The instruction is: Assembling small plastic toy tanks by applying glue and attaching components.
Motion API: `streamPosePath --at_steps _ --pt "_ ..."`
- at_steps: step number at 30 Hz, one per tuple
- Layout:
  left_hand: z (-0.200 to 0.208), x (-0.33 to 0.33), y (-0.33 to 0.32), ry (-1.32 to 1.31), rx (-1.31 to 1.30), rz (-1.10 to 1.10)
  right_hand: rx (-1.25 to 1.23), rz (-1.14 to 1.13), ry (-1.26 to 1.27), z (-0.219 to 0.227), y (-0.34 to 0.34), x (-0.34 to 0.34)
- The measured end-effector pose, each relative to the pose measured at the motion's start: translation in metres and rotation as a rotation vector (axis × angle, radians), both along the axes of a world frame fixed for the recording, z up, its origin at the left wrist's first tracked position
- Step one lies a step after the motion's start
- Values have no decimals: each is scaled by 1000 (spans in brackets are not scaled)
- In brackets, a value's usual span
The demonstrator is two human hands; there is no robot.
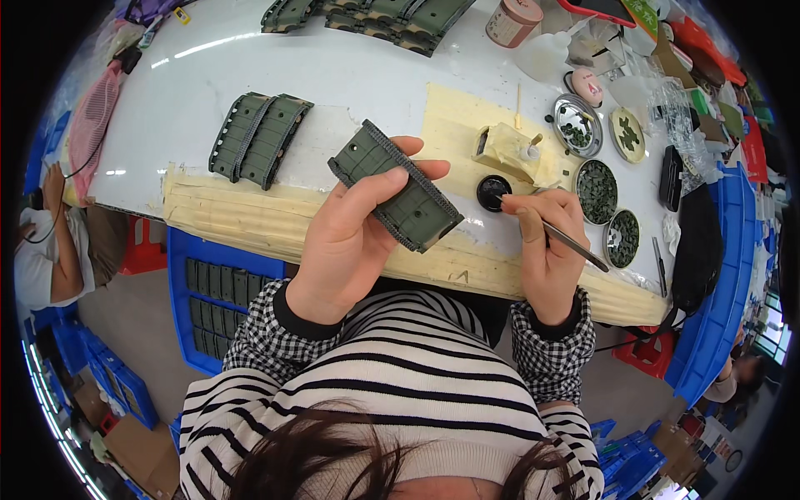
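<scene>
My left hand (340, 246) is wrapped round a dark green moulded plastic model part (421, 208), a ribbed panel with toothed edges and small holes, held tilted above the table's front edge. In my right hand (550, 254) is a pair of metal tweezers (577, 244), pinched between the fingers, the back end pointing down to the right. The fingertips are beside a small round black dish (492, 190); the tweezers' tips are hard to make out there. Just behind the dish stands a tape-wrapped block (510, 152) with a white nozzle.
Round tins of small green pieces (597, 193) stand at the right. Two joined green panels (261, 139) lie at the left, with more panels (400, 21) at the back. Below the table edge is a blue crate (179, 312) of green parts. Other people sit at both sides.
</scene>
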State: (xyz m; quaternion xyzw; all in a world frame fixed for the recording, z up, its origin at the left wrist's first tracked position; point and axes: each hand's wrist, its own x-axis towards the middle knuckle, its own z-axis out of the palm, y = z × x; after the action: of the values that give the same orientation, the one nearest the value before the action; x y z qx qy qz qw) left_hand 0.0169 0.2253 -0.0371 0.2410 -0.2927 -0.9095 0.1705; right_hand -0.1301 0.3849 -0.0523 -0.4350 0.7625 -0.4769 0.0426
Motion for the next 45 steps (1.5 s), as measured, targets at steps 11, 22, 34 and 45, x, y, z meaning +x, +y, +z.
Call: streamPosePath --at_steps 11,22,34,45 --pt "-1 -5 2 1 206 44 -310 224 -111 30 -2 24" --pt "3 -5 7 15 229 42 -318 259 -238 23 -9 29" --pt "2 -5 8 16 223 51 -295 246 -161 22 -12 29" --pt "1 -6 10 -3 200 65 -240 311 -20 28 -11 25"
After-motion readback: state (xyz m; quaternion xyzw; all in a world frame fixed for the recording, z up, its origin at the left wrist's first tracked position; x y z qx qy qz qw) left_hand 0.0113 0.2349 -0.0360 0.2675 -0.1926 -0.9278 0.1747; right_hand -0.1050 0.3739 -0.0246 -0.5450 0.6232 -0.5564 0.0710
